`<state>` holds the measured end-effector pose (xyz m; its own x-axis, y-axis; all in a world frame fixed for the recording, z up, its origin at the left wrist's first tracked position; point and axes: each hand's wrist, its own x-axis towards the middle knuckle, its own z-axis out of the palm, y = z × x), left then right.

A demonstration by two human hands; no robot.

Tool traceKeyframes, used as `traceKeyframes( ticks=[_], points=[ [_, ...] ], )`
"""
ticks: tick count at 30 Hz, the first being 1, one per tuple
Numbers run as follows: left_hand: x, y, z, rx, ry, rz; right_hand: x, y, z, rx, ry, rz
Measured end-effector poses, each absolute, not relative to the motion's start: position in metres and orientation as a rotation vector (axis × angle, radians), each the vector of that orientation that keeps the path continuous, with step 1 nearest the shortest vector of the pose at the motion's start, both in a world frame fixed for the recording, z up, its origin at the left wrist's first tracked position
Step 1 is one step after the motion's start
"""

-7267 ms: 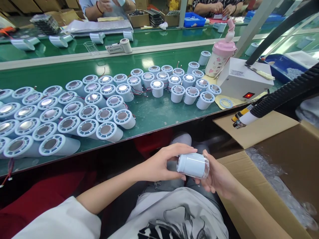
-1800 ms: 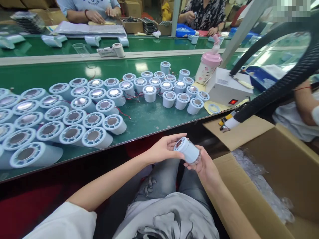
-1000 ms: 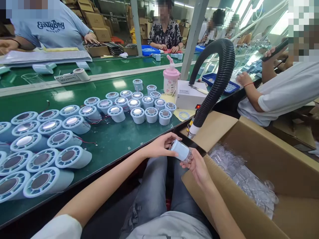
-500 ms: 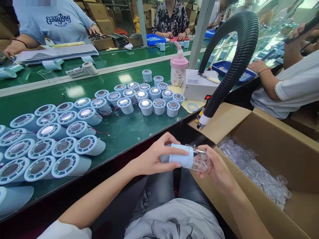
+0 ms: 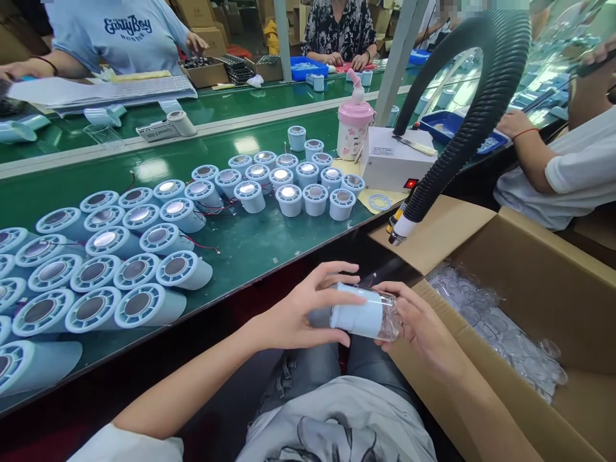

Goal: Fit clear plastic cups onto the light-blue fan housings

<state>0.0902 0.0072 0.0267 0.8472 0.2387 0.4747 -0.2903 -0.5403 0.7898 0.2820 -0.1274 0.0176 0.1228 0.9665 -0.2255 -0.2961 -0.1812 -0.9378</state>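
Note:
Above my lap, a light-blue plastic cylinder [image 5: 359,312] lies on its side, mostly inside a clear plastic cover [image 5: 391,317]. My left hand [image 5: 315,308] wraps around the cylinder's left end, index finger along the top and thumb underneath. At the other end, my right hand [image 5: 416,317] grips the clear cover, with its fingertips partly hidden behind it. A thin wire stub [image 5: 373,278] sticks up near the cylinder's upper edge.
Several light-blue cylinders [image 5: 94,273] stand in rows on the green bench [image 5: 245,256]. A cardboard box [image 5: 543,282] with clear covers [image 5: 495,321] is at right. Above its flap hangs a black flexible hose [image 5: 486,109]. A pink-lidded bottle [image 5: 353,128] and co-workers are beyond.
The light-blue cylinder has slid further into the clear cover, towards my right hand. My left fingers have spread a little. The head view has shifted slightly.

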Motion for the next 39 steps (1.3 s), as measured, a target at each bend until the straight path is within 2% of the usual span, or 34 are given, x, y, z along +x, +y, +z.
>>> traceKeyframes(
  ticks=[7,15,24,39],
  points=[
    [0.080,-0.004,0.025,1.875,0.113,0.621,0.270,-0.134,0.029,-1.213,-0.990,1.256],
    [0.074,-0.002,0.027,1.997,0.033,0.651,0.268,-0.142,0.030,-1.235,-1.119,1.201],
    [0.067,-0.010,0.029,1.766,0.136,0.472,0.271,-0.147,0.023,-1.210,-1.324,1.043],
    [0.066,-0.007,0.028,1.986,0.019,0.556,0.262,-0.135,0.023,-1.184,-0.774,1.617]
  ],
)
